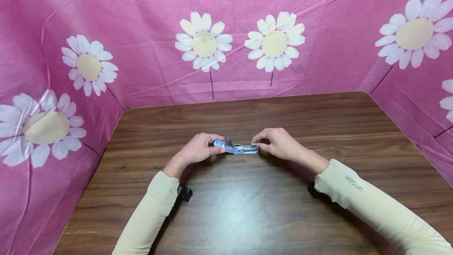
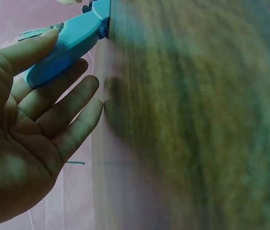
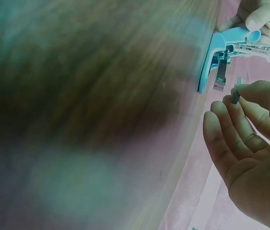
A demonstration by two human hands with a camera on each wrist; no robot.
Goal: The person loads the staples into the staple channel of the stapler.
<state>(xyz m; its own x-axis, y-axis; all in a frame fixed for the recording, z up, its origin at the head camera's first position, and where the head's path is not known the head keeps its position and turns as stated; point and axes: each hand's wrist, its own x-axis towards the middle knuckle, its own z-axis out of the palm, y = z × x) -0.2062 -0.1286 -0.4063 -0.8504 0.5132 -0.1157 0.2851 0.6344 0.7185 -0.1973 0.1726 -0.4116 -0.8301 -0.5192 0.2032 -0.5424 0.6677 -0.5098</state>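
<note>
A light-blue stapler [image 1: 244, 152] lies near the middle of the table, swung open so its metal staple channel [image 3: 219, 72] shows. My left hand [image 1: 197, 148] grips its left end between thumb and fingers; in the left wrist view the other fingers stretch out loosely below the blue body [image 2: 70, 48]. At the stapler's right end, my right hand [image 1: 283, 145] pinches a short grey strip of staples [image 3: 237, 91] between thumb and forefinger. In the right wrist view the strip is a small gap away from the channel's end.
The brown wood-grain table [image 1: 233, 207] spreads around both hands, with a glare patch near its front. A pink cloth [image 1: 148, 50] with white daisies hangs along the back and both sides. Dark wrist straps [image 1: 185, 193] stick out below the cream sleeves.
</note>
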